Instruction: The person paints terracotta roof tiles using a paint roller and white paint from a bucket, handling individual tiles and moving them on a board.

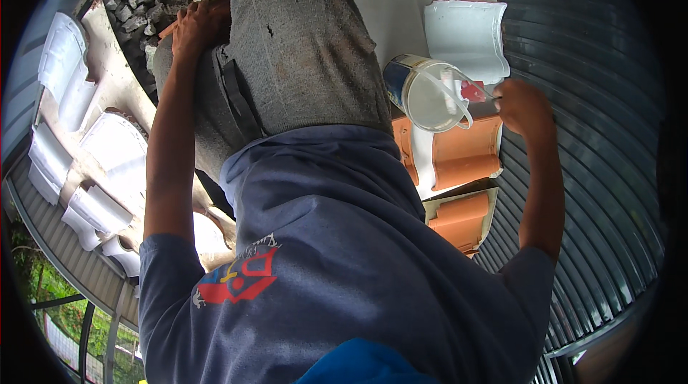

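Observation:
My left hand (195, 29) is beside my left thigh, its fingers bent over the edge of an orange roof tile (223, 15); my leg hides part of that tile. Out to the right, my closed right hand (523, 106) is at the thin white handle of a paint bucket (428, 102). The bucket is tilted, its mouth turned toward that hand, and its inside looks whitish. At its mouth shows a red and white piece (472, 91), too unclear to name. Just beyond the bucket lies a white-coated curved roof tile (467, 40).
Orange roof tiles (466, 151) lie below the bucket, beside my right hip. Several white-coated tiles (104, 208) are spread over boards at the left. Broken stones (140, 0) are heaped at the upper left. Dark corrugated metal sheeting (595, 154) runs along the right.

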Demonstrator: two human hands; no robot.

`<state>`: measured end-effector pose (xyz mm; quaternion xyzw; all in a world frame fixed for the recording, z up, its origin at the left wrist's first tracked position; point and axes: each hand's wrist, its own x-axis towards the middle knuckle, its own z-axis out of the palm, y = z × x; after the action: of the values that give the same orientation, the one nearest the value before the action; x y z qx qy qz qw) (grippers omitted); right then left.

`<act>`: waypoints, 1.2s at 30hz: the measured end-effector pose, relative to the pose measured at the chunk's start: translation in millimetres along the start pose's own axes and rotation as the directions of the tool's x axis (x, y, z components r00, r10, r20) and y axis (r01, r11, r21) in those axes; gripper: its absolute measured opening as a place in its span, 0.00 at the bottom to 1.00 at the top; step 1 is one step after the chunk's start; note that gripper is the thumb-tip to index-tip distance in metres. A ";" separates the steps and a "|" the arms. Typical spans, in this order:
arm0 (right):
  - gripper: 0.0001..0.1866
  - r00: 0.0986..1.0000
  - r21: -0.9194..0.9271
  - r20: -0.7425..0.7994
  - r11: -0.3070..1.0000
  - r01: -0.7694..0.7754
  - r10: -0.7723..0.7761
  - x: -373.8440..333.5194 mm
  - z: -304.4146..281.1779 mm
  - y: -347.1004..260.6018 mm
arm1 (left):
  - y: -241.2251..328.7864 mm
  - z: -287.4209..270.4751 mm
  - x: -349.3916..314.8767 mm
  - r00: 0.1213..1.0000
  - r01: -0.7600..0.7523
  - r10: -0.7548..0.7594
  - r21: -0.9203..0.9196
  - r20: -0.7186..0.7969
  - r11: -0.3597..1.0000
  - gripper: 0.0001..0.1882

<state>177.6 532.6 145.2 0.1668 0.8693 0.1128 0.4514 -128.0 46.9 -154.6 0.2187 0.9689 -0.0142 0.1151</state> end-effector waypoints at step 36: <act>0.16 0.958 0.505 -0.282 0.842 0.188 -0.045 -36.3 28.2 50.6 | 13.0 -28.5 -21.9 0.994 0.057 -0.069 -0.146 -0.083 0.988 0.28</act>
<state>229.8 566.2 173.8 0.2142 0.9266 -0.1368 0.2770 -109.4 51.7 -121.6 0.1796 0.9780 0.0613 0.0872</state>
